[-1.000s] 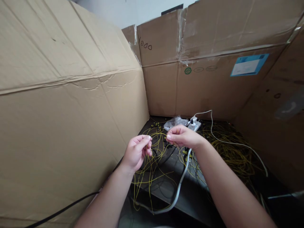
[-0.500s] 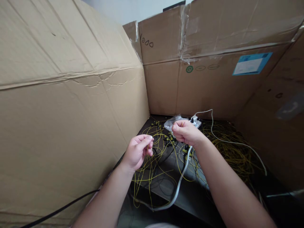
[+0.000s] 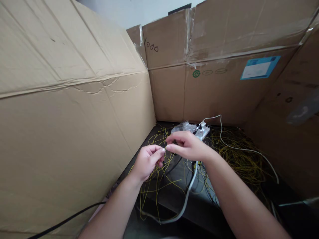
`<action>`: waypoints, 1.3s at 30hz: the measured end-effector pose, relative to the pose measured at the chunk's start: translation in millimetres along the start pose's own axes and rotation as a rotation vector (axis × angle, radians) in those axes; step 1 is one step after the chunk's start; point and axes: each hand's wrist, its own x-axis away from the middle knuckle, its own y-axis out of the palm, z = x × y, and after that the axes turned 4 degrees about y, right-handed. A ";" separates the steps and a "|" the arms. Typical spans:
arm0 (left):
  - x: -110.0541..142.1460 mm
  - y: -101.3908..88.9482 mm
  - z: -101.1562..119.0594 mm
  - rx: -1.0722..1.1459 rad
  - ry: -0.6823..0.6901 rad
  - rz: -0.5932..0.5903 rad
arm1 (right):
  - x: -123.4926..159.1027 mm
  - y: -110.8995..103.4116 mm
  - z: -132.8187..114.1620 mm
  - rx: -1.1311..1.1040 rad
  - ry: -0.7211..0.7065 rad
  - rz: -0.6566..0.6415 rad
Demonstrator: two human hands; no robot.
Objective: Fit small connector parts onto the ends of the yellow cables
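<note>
Yellow wire (image 3: 178,180) hangs and lies in loose loops beneath your left hand (image 3: 149,162), whose thumb and forefinger press together, apparently on a strand; the exact piece is too small to make out. Half a second ago your right hand (image 3: 188,145) was drawn away in a tight pinch; now it sits right beside the left fingertips, its thumb and fingers parted. That suggests it has let go, and that both hands are at one spot on the strand. Beyond, a clear plastic bag (image 3: 185,126) lies by a white power strip (image 3: 203,132). Farther right spreads a bigger yellow tangle (image 3: 236,159), a grey cable (image 3: 187,199) crosses nearer you, and cardboard walls (image 3: 104,132) surround it all.
</note>
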 end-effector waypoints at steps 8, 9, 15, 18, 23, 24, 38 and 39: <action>0.2 3.1 -2.6 0.028 -0.041 0.065 | 0.1 8.6 4.1 0.126 0.022 -0.112; 0.4 3.1 -3.2 0.040 -0.045 0.071 | -0.2 8.0 5.7 0.143 0.026 -0.103; 2.2 -0.8 -6.9 0.176 -0.103 0.091 | 0.1 -1.6 13.2 0.231 0.065 -0.031; 2.9 -3.0 -6.8 0.260 -0.125 0.064 | 1.2 -7.0 15.3 0.245 0.087 0.004; 3.8 -2.1 -5.9 0.365 -0.150 0.046 | 1.8 -10.1 18.1 0.241 0.098 0.032; 3.9 -1.6 -5.7 0.381 -0.150 0.046 | 1.7 -9.9 18.7 0.240 0.098 0.037; 9.2 4.4 0.4 0.550 -0.012 -0.063 | 0.5 -5.1 17.5 0.236 0.056 0.072; 9.5 4.9 0.2 0.564 -0.003 -0.077 | 0.6 -4.7 16.9 0.234 0.053 0.080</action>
